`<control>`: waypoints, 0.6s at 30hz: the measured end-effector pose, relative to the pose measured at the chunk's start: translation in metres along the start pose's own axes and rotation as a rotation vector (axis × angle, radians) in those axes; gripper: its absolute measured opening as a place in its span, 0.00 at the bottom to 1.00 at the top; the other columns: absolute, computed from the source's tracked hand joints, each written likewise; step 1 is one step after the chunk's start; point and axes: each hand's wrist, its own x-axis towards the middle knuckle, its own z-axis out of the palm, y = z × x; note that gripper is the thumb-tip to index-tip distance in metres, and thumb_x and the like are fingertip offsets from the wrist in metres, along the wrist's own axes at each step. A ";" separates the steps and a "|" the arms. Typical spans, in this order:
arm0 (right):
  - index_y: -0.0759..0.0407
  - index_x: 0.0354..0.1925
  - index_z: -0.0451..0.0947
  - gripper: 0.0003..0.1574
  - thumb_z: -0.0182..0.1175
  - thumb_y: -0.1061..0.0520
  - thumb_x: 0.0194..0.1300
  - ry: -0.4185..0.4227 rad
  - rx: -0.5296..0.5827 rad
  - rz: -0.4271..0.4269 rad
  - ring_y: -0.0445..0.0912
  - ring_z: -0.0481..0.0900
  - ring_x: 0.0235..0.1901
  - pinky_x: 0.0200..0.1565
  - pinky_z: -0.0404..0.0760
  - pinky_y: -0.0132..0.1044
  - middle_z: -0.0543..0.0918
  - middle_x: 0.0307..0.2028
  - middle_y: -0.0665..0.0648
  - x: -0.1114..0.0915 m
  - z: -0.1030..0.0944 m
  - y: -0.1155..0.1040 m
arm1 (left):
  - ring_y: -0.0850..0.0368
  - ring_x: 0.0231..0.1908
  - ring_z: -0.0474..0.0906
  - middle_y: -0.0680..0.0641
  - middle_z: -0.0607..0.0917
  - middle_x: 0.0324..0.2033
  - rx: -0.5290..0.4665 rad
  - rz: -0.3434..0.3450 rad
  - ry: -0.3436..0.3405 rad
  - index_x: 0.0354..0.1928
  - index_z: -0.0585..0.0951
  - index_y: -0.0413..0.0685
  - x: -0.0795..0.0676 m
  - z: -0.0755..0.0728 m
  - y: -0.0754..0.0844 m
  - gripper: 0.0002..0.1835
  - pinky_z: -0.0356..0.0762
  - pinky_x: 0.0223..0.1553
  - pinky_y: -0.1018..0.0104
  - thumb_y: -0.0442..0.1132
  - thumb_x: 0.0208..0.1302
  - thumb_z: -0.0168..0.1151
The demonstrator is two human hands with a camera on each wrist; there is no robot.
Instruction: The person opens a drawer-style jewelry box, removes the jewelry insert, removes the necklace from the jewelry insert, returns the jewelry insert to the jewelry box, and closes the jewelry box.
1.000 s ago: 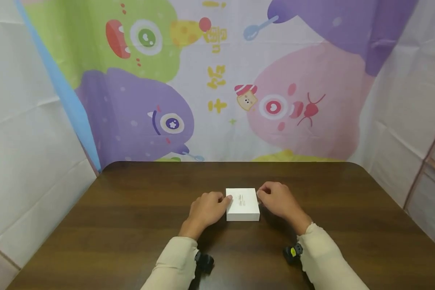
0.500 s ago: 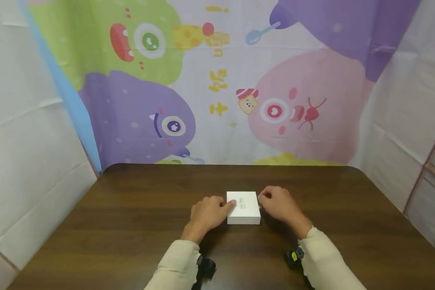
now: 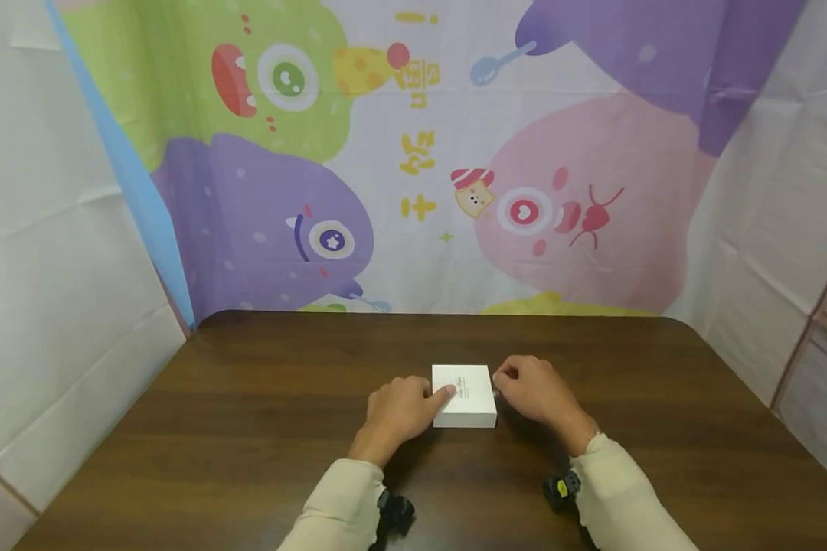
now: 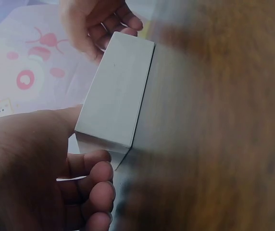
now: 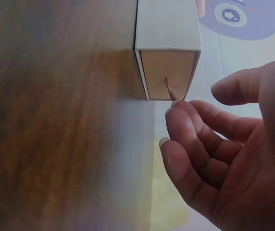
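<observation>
A flat white box (image 3: 463,392) with small print on its lid lies at mid-table in the head view. My left hand (image 3: 401,409) holds its left end, thumb over the lid. In the left wrist view the curled fingers (image 4: 101,192) of that hand sit at the box's end face. My right hand (image 3: 537,386) is at the opposite end, fingers loosely curled. There, the right wrist view shows a tan inner panel (image 5: 159,67) with a thin ribbon pull (image 5: 168,87). The ribbon's free end meets the right fingertips (image 5: 180,122), while the thumb stands apart.
The dark wooden table (image 3: 282,383) extends all round the box. Behind it hangs a cartoon-printed curtain (image 3: 420,268), with pale cloth (image 3: 62,229) at the sides. Each sleeved wrist wears a small black camera (image 3: 396,513).
My left thumb has slid a little farther over the lid to the right. The whole scene sits slightly lower in the head view; the right hand keeps its place by the box's end.
</observation>
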 end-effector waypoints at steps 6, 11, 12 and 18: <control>0.57 0.38 0.84 0.12 0.56 0.53 0.67 -0.015 -0.020 0.006 0.47 0.76 0.30 0.35 0.76 0.44 0.83 0.33 0.52 -0.001 0.000 -0.001 | 0.56 0.24 0.73 0.54 0.77 0.20 0.010 0.006 0.008 0.26 0.80 0.54 -0.001 0.001 -0.001 0.27 0.69 0.31 0.55 0.67 0.69 0.52; 0.57 0.38 0.85 0.12 0.57 0.53 0.67 -0.029 -0.041 -0.004 0.47 0.79 0.32 0.39 0.78 0.47 0.85 0.35 0.53 -0.002 -0.001 -0.003 | 0.56 0.23 0.73 0.54 0.76 0.19 0.008 0.004 0.005 0.25 0.80 0.55 -0.001 0.001 -0.002 0.27 0.69 0.30 0.55 0.68 0.69 0.52; 0.57 0.39 0.85 0.12 0.57 0.53 0.67 -0.032 -0.046 -0.006 0.47 0.79 0.33 0.39 0.78 0.48 0.85 0.36 0.53 -0.002 -0.001 -0.003 | 0.56 0.23 0.73 0.54 0.76 0.19 0.008 0.004 0.005 0.25 0.80 0.55 0.000 0.001 -0.002 0.27 0.69 0.31 0.55 0.68 0.69 0.52; 0.60 0.41 0.86 0.14 0.57 0.53 0.68 -0.070 -0.060 -0.015 0.47 0.80 0.35 0.41 0.79 0.49 0.86 0.37 0.54 -0.004 -0.002 -0.004 | 0.56 0.24 0.73 0.55 0.76 0.20 0.018 0.005 -0.005 0.23 0.79 0.57 0.000 0.001 0.000 0.27 0.69 0.32 0.55 0.67 0.70 0.51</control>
